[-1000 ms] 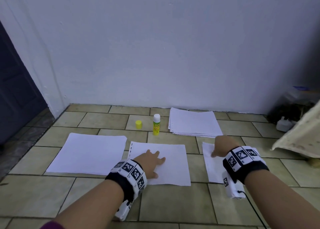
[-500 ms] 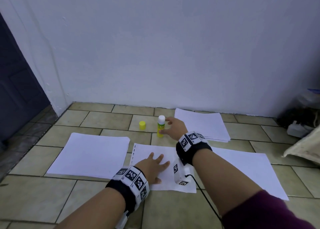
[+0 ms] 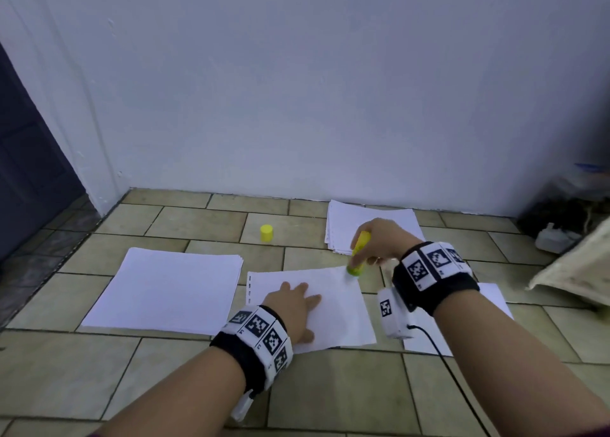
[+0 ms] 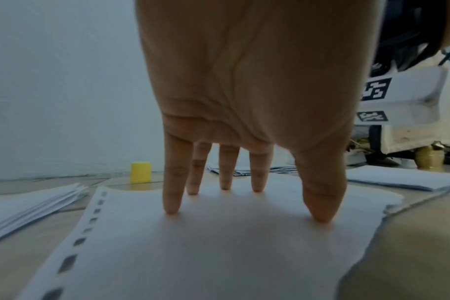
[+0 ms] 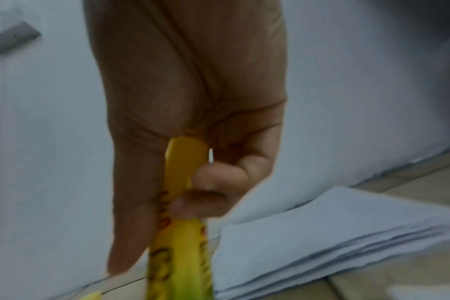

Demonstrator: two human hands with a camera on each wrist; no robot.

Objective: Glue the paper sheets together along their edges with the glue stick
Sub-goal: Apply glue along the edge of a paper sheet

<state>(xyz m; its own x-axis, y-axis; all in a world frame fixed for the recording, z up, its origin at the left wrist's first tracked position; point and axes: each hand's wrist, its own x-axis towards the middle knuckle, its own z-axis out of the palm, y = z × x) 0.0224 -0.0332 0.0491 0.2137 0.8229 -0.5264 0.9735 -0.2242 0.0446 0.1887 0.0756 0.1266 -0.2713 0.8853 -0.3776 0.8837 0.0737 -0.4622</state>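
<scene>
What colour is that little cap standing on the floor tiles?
The cap is plain yellow, clearest in the head view.

The tube-shaped plastic glue stick [image 3: 359, 252] is yellow shading to green at its lower end, with dark red print, and the small round plastic cap [image 3: 266, 233] is plain yellow. The flat paper sheet [image 3: 333, 308] is white with a column of grey squares along its left edge. Both fabric wristbands [image 3: 433, 273] are black with white panels of black square codes; the tiled floor [image 3: 330, 390] is olive-beige with dark grout lines.

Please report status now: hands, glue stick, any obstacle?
Left hand flat on middle sheet. Right hand grips glue stick, tip at sheet's far right corner. Nothing blocks.
</scene>
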